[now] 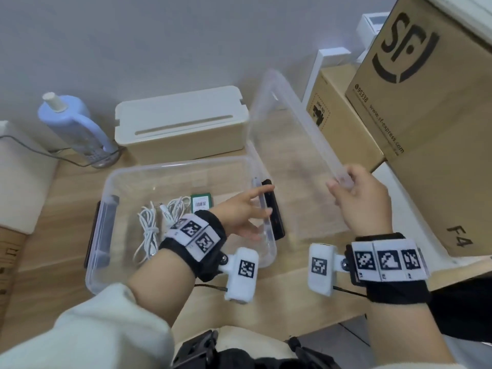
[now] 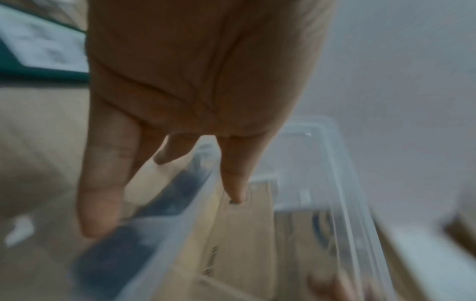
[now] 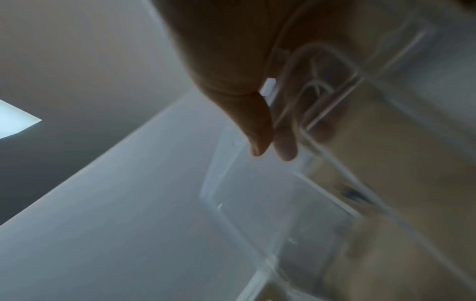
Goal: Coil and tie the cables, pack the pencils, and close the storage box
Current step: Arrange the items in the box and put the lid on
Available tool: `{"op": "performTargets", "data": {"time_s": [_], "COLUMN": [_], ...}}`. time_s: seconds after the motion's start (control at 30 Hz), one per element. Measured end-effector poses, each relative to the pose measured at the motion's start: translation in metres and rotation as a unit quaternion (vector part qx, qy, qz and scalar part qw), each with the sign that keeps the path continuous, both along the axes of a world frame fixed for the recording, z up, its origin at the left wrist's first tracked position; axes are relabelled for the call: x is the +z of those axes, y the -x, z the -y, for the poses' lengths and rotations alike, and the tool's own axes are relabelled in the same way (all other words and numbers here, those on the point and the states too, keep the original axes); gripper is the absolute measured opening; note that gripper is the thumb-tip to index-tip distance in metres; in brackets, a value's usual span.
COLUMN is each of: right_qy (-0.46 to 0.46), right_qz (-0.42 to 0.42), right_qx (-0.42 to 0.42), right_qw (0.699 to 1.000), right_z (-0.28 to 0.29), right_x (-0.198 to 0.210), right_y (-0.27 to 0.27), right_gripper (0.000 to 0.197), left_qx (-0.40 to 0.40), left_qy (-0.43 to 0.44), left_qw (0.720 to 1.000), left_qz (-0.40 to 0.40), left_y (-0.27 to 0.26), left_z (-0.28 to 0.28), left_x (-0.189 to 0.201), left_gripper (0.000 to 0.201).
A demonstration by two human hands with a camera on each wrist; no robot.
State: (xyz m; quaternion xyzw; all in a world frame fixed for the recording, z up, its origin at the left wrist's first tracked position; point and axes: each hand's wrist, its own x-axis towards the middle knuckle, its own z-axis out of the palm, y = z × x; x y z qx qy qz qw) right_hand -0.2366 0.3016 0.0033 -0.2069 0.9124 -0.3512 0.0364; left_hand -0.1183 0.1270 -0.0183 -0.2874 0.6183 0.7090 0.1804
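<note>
Two hands reach out over a wooden table [image 1: 279,288]. Each wrist has a black band with white squares on it.

The right hand [image 1: 362,201] holds a clear lid [image 1: 292,145] by its near edge. Its fingers and thumb are curled round that edge and pinch it. The lid is tilted up in the air, to the right of the box and not on it. In the right wrist view the fingers [image 3: 260,130] press on the clear plastic, but that picture is blurry.

The left hand [image 1: 239,211] is over the right side of the clear box [image 1: 106,209]. Its fingers are straight and spread, and it holds nothing. In the left wrist view the fingers [image 2: 103,193] point down at the box rim, near a black clip [image 1: 274,209] on that side. I cannot tell if they touch the rim.

The box sits open on the table. Inside lie two white cables [image 1: 157,222], bundled and tied, beside each other. A small green pack [image 1: 201,202] lies just behind them.

Behind the box stands a cream case [image 1: 183,123], shut. A blue bottle [image 1: 72,123] stands to its left. Brown cardboard boxes [image 1: 426,102] are stacked on the right.
</note>
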Motion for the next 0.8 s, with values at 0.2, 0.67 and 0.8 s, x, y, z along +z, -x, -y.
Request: {"op": "performTargets", "data": {"time_s": [0.2, 0.67, 0.8], "right_qy": [-0.039, -0.105, -0.013], "right_qz": [-0.348, -0.144, -0.035], "right_qx": [0.189, 0.533, 0.358], "right_qw": [0.918, 0.827, 0.933], "right_z": [0.030, 0.065, 0.069], "right_x": [0.021, -0.017, -0.028], "right_y": [-0.048, -0.074, -0.068], "right_gripper": [0.023, 0.039, 0.038], "left_qx": [0.283, 0.428, 0.442], "left_qy": [-0.246, -0.015, 0.109], "left_qw": [0.914, 0.900, 0.889], "left_qz": [-0.158, -0.088, -0.053], "left_y": [-0.045, -0.185, -0.191], "left_z": [0.072, 0.117, 0.108], "left_x": [0.022, -0.002, -0.013], "left_gripper": [0.052, 0.026, 0.028]}}
